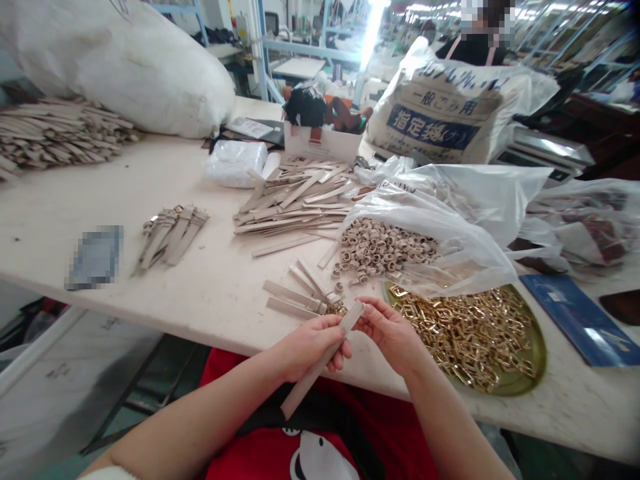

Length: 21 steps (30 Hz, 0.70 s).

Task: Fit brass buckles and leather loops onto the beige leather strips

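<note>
A flat beige strap [315, 380] slants over the table's front edge, its lower end above my lap. My left hand [325, 340] is closed round its middle, thumb on top. At the strap's upper end, the fingers of my right hand [383, 323] are pinched together; whether a small part is between them is hidden. Just behind my hands lie several straps with gold buckles [295, 297]. Small beige loops [383, 247] spill from a clear plastic bag [450, 233]. Gold buckles [465, 333] fill a round tray [537, 373] to the right of my right hand.
Loose beige straps [300, 200] are piled mid-table, with a finished-looking bundle [173, 233] to their left. A blue folder [580, 320] lies at the right. Behind stand a box [323, 141], large white sacks [150, 73] and a scale [545, 153]. A person [475, 40] is farther back.
</note>
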### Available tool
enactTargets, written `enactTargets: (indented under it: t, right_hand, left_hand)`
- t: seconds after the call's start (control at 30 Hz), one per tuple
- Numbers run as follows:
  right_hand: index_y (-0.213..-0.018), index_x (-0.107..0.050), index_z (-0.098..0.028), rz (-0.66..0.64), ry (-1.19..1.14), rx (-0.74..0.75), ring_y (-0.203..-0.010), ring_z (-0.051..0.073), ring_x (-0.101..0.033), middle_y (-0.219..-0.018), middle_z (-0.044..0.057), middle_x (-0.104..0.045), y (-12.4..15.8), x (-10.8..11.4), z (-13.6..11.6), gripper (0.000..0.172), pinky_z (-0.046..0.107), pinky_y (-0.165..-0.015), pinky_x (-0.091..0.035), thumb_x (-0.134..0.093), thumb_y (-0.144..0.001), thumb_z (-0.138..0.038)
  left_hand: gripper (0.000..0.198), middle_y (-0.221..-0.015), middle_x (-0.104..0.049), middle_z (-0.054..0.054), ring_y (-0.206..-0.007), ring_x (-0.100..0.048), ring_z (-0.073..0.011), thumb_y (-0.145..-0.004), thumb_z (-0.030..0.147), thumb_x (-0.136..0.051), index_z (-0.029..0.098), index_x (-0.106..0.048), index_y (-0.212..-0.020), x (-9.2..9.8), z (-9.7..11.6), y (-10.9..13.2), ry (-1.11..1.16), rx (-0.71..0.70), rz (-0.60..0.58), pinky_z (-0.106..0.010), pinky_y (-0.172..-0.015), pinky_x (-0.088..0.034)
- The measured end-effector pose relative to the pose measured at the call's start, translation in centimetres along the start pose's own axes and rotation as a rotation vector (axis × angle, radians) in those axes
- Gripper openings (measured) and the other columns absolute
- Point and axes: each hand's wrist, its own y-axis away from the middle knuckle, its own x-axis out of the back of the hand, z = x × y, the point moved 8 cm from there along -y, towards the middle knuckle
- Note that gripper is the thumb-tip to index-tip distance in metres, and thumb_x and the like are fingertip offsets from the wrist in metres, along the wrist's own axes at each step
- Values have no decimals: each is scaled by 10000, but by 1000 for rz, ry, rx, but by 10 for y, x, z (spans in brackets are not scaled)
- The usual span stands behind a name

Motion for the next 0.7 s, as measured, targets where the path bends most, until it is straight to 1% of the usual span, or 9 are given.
enactTargets:
  t: [0.07, 0.13, 0.2, 0.27, 0.37, 0.5, 0.6, 0.67, 0.7]
  right_hand:
    - [-873, -640, -222, 30, -53, -1, -677, 84, -576, -759, -22, -641, 2, 3, 1, 218, 238, -713, -463, -690, -683, -317]
    - [-879, -641, -225, 66, -101, -12, -673, 73, -578, -773, -28, -639, 5, 6, 4, 239, 230, -724, -469, -709, -663, -303]
    - [-867, -644, -225, 93, -132, -29, -673, 72, -582, -787, -27, -641, 7, 7, 7, 251, 230, -726, -473, -727, -641, -296]
    - [-843, -645, -226, 111, -139, -35, -674, 78, -584, -782, -25, -644, 10, 7, 9, 255, 236, -721, -474, -741, -619, -300]
    - [-820, -642, -227, 145, -71, 10, -652, 87, -570, -756, -27, -636, 13, 7, 10, 250, 253, -705, -468, -741, -611, -323]
    - [-855, -638, -209, 162, 259, 129, -643, 106, -534, -708, -19, -618, 18, 9, 5, 264, 263, -669, -436, -706, -647, -357]
    - [-852, -633, -200, 90, 401, 143, -642, 116, -521, -667, -21, -603, 21, 6, 8, 270, 264, -645, -418, -692, -654, -374]
    - [-845, -632, -193, 11, 415, 104, -637, 120, -518, -648, -21, -593, 22, 2, 13, 268, 268, -637, -414, -684, -657, -377]
    - [-853, -629, -191, -9, 409, 89, -632, 120, -514, -637, -23, -584, 23, 1, 15, 272, 268, -634, -412, -680, -660, -376]
  left_hand:
    - [303, -594, -422, 45, -438, -366, -40, -773, 388, -447, 126, -535, -897, 6, 6, -1, -67, -76, 58, -166, -427, -297]
    - [421, -567, -353, 53, -451, -325, -57, -798, 466, -394, 114, -568, -947, 14, 9, -1, -167, -128, 143, -185, -431, -278]
    - [450, -568, -362, 45, -488, -337, -75, -809, 482, -367, 113, -582, -950, 21, 13, -3, -285, -175, 214, -201, -466, -290]
    - [390, -606, -422, 30, -554, -385, -89, -798, 458, -407, 122, -584, -887, 24, 18, -4, -420, -243, 236, -207, -524, -313]
    - [307, -657, -482, 19, -623, -432, -104, -798, 416, -425, 140, -559, -800, 22, 20, -4, -626, -299, 216, -211, -573, -323]
    - [262, -607, -497, 21, -590, -452, -110, -820, 339, -382, 159, -539, -712, 20, 20, 3, -888, -269, 225, -213, -537, -291]
    - [238, -605, -520, 12, -590, -468, -113, -806, 291, -396, 158, -541, -672, 15, 24, 7, -1020, -262, 189, -214, -535, -289]
    - [244, -626, -539, 3, -609, -483, -118, -808, 288, -392, 156, -559, -690, 9, 26, 9, -1040, -285, 133, -214, -548, -304]
    - [244, -639, -548, 1, -613, -492, -119, -812, 292, -387, 155, -572, -733, 7, 24, 9, -1013, -280, 92, -214, -555, -317]
